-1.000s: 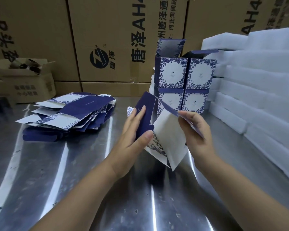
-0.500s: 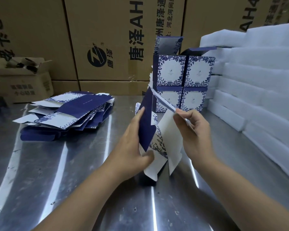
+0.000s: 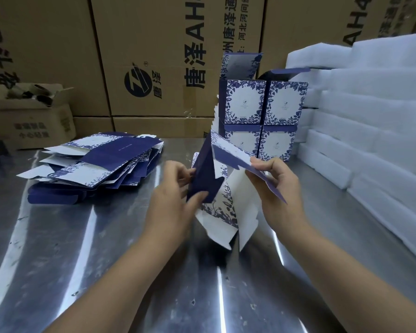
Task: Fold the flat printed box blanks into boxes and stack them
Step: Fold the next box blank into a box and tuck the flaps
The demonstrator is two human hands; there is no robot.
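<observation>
Steel table (image 3: 106, 272) carries everything. Brown cartons (image 3: 154, 56) form a wall behind the stack of folded boxes (image 3: 262, 109). White foam sheets (image 3: 370, 121) are piled right of the stack, close against it. The stack is two by two, with the top pair's lids up. The pile of flat blanks (image 3: 101, 164) sits well left of the stack.

The blank (image 3: 226, 207) I'm working on is held up just in front of the stack, half opened. Its white bottom flaps hang toward the table; can't tell if they touch it.

Left hand (image 3: 173, 203): pinching the dark blue panel, thumb on its face, fingers behind. Right hand (image 3: 279, 188): fingers curled over the printed panel's edge, pinching it.

Risks:
- If I pull the panels apart off the score lines, the card creases in the wrong place and the box comes out skewed.
- The loose bottom flaps could catch on the table or on each other and buckle when I tuck them.
- The blank is close to the stack, so a wide swing could knock the top boxes over.

Versus 0.5 s ago: the gap between the blue and printed panels is wider, and my left thumb has moved up from the white flap onto the blue panel. A second ago that hand lay flat on the blue panel.
</observation>
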